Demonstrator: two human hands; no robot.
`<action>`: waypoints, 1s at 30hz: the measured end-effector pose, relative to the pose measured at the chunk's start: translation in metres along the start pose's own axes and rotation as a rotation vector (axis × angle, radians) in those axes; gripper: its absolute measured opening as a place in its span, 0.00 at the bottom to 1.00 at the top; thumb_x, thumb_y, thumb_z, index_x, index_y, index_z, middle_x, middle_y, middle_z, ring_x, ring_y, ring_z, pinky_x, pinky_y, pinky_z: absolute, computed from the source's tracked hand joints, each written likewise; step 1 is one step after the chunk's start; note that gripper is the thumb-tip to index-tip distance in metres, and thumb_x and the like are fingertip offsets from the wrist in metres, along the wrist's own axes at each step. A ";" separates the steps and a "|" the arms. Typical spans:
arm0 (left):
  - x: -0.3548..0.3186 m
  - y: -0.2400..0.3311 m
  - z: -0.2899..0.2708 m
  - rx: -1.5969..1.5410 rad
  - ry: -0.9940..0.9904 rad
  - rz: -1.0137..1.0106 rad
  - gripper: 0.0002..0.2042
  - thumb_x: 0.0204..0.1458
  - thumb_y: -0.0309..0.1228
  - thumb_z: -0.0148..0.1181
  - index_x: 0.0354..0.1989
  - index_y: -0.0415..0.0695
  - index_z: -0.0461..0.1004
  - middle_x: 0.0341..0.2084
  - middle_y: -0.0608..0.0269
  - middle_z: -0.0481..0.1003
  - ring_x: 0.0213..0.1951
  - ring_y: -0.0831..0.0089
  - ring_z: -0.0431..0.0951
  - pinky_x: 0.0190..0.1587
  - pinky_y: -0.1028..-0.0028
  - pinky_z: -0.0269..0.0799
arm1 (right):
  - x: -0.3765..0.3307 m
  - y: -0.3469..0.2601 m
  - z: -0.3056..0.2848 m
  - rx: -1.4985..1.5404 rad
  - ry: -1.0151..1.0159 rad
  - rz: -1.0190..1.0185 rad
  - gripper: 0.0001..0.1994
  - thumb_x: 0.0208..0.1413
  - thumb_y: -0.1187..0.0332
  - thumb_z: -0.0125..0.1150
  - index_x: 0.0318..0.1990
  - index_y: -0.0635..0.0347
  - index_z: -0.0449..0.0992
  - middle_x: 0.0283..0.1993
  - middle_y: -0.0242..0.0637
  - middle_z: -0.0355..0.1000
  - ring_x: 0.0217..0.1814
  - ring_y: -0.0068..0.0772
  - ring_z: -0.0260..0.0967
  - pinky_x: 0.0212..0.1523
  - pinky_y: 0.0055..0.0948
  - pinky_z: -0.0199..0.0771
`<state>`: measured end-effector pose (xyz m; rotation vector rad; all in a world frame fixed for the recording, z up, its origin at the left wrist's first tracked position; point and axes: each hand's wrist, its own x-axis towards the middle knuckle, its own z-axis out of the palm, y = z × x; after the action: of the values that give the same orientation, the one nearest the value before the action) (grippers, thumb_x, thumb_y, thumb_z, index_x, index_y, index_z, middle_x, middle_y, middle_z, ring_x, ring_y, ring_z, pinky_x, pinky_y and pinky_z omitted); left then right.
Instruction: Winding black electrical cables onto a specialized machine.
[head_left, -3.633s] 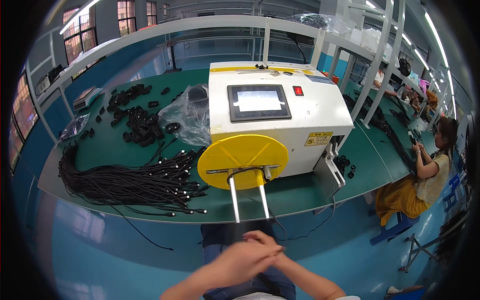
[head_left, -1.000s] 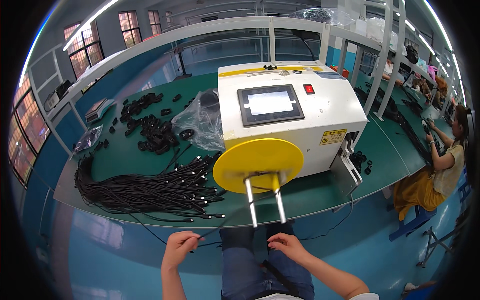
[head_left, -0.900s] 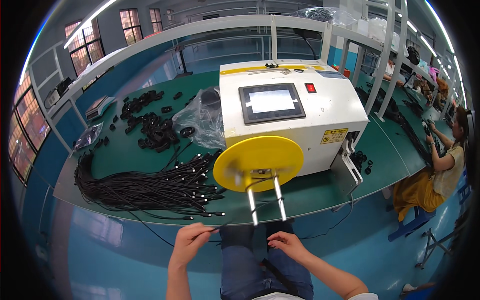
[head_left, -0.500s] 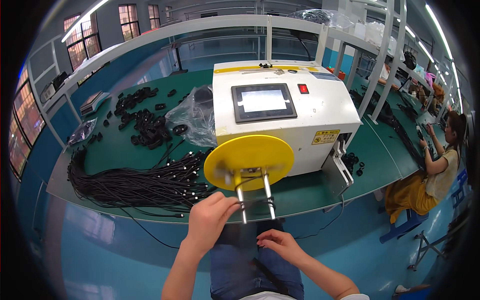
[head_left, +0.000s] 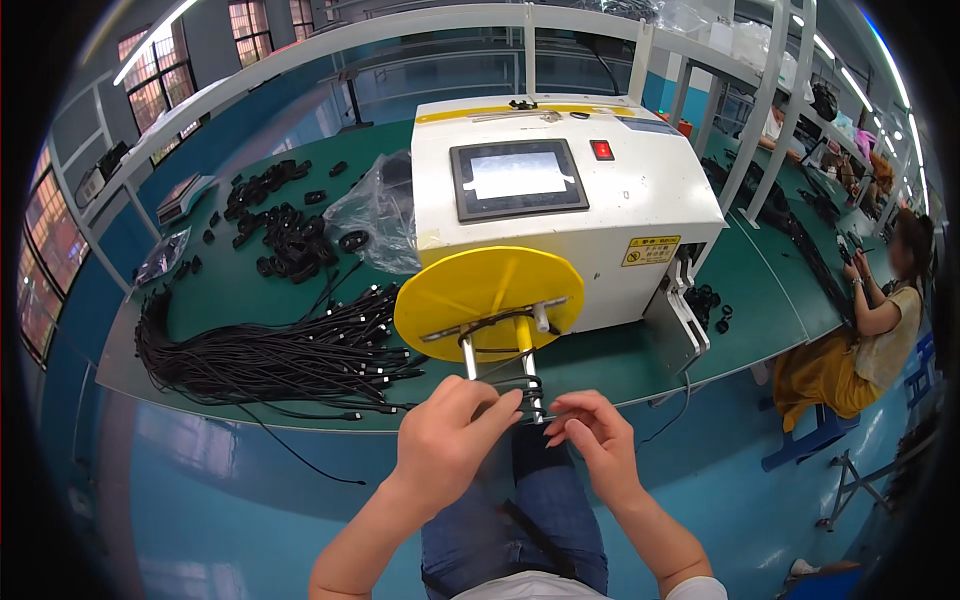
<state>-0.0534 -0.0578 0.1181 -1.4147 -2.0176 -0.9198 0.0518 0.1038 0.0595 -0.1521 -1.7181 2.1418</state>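
A yellow disc (head_left: 490, 290) on the front of a white winding machine (head_left: 600, 215) carries two metal rods that point toward me. Black cable (head_left: 533, 382) is looped round the rods, with a strand running back across the disc. My left hand (head_left: 448, 435) is closed at the left rod, its thumb and fingers pinched at the cable and hiding the rod's end. Beside the right rod's tip is my right hand (head_left: 600, 438), its fingers curved and apart, with nothing visible in them.
A bundle of black cables (head_left: 260, 350) lies left on the green table (head_left: 380, 150). Behind it are black ring-like pieces (head_left: 290, 235) and a clear plastic bag (head_left: 380, 215). A metal bracket (head_left: 685, 325) stands at the machine's right. A person (head_left: 870, 330) sits far right, handling black cables.
My right hand has risen from near my lap to the right rod. My left hand has shifted slightly right. The disc's fittings, blurred before, now look sharp and sit at a different angle.
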 end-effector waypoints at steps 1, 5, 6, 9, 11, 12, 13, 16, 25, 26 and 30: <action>0.000 0.000 0.003 -0.016 0.030 0.013 0.14 0.36 0.23 0.66 0.36 0.43 0.78 0.22 0.66 0.70 0.24 0.71 0.70 0.21 0.76 0.66 | 0.001 -0.004 0.004 -0.006 0.021 -0.088 0.10 0.55 0.79 0.52 0.44 0.69 0.71 0.41 0.41 0.68 0.41 0.29 0.71 0.40 0.25 0.75; -0.009 0.001 0.012 -0.014 0.097 0.001 0.15 0.35 0.22 0.67 0.36 0.43 0.78 0.23 0.65 0.71 0.25 0.72 0.70 0.23 0.76 0.66 | 0.011 -0.009 0.011 -0.221 -0.009 -0.273 0.08 0.50 0.83 0.55 0.39 0.71 0.73 0.40 0.41 0.66 0.38 0.30 0.72 0.36 0.23 0.76; -0.010 0.002 0.012 -0.015 0.092 -0.003 0.15 0.35 0.22 0.67 0.36 0.43 0.78 0.23 0.65 0.71 0.25 0.72 0.70 0.23 0.76 0.66 | 0.013 -0.010 0.011 -0.326 -0.038 -0.321 0.08 0.49 0.84 0.57 0.38 0.71 0.73 0.39 0.40 0.66 0.37 0.30 0.72 0.34 0.22 0.77; -0.013 0.003 0.012 -0.052 0.105 -0.118 0.14 0.35 0.21 0.68 0.35 0.42 0.79 0.24 0.65 0.72 0.27 0.72 0.71 0.26 0.77 0.67 | 0.020 -0.015 0.008 -0.301 -0.067 -0.266 0.07 0.47 0.86 0.58 0.35 0.71 0.74 0.38 0.40 0.66 0.35 0.28 0.72 0.34 0.21 0.77; -0.017 -0.002 0.012 -0.140 0.115 -0.177 0.14 0.35 0.19 0.68 0.34 0.42 0.79 0.25 0.64 0.72 0.27 0.72 0.71 0.27 0.77 0.67 | 0.025 -0.016 0.005 -0.287 -0.083 -0.237 0.06 0.46 0.86 0.59 0.33 0.71 0.74 0.37 0.40 0.66 0.34 0.28 0.72 0.34 0.20 0.77; -0.019 -0.006 0.011 -0.227 0.130 -0.230 0.14 0.34 0.18 0.67 0.33 0.42 0.79 0.25 0.64 0.73 0.27 0.73 0.71 0.28 0.78 0.66 | 0.028 -0.015 0.004 -0.281 -0.113 -0.244 0.06 0.45 0.86 0.59 0.33 0.70 0.74 0.37 0.40 0.66 0.33 0.27 0.72 0.33 0.21 0.76; -0.021 -0.009 0.011 -0.314 0.146 -0.281 0.13 0.34 0.17 0.67 0.32 0.42 0.79 0.25 0.63 0.73 0.27 0.73 0.71 0.29 0.78 0.66 | 0.031 -0.015 0.002 -0.274 -0.142 -0.252 0.07 0.45 0.85 0.60 0.33 0.70 0.75 0.36 0.40 0.67 0.33 0.27 0.72 0.33 0.21 0.76; -0.025 -0.014 0.009 -0.387 0.120 -0.299 0.13 0.33 0.16 0.67 0.31 0.42 0.80 0.25 0.64 0.73 0.28 0.74 0.72 0.30 0.79 0.67 | 0.040 -0.009 -0.004 -0.381 -0.179 -0.372 0.07 0.43 0.84 0.62 0.32 0.68 0.75 0.35 0.39 0.67 0.31 0.27 0.71 0.32 0.21 0.74; -0.023 -0.013 0.000 -0.477 0.057 -0.439 0.11 0.33 0.16 0.68 0.28 0.41 0.80 0.26 0.65 0.73 0.29 0.76 0.73 0.31 0.80 0.68 | 0.039 -0.024 0.012 -0.636 -0.128 -0.596 0.13 0.38 0.81 0.66 0.35 0.59 0.78 0.33 0.34 0.67 0.33 0.30 0.66 0.28 0.23 0.68; -0.023 -0.014 -0.001 -0.477 0.063 -0.440 0.11 0.33 0.16 0.68 0.28 0.41 0.80 0.26 0.65 0.73 0.29 0.76 0.73 0.31 0.80 0.68 | 0.036 -0.028 0.017 -0.622 -0.083 -0.553 0.13 0.38 0.81 0.66 0.35 0.58 0.79 0.33 0.33 0.66 0.34 0.30 0.65 0.28 0.23 0.67; -0.029 -0.021 -0.007 -0.555 -0.047 -0.517 0.14 0.33 0.18 0.69 0.32 0.41 0.79 0.34 0.60 0.72 0.32 0.75 0.73 0.31 0.81 0.69 | 0.037 -0.030 0.026 -0.866 -0.189 -0.714 0.14 0.36 0.82 0.66 0.33 0.54 0.81 0.32 0.31 0.66 0.33 0.29 0.61 0.26 0.22 0.63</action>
<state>-0.0633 -0.0852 0.0968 -1.1749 -2.3208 -1.7910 0.0161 0.0985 0.1005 0.3894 -2.2466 0.8606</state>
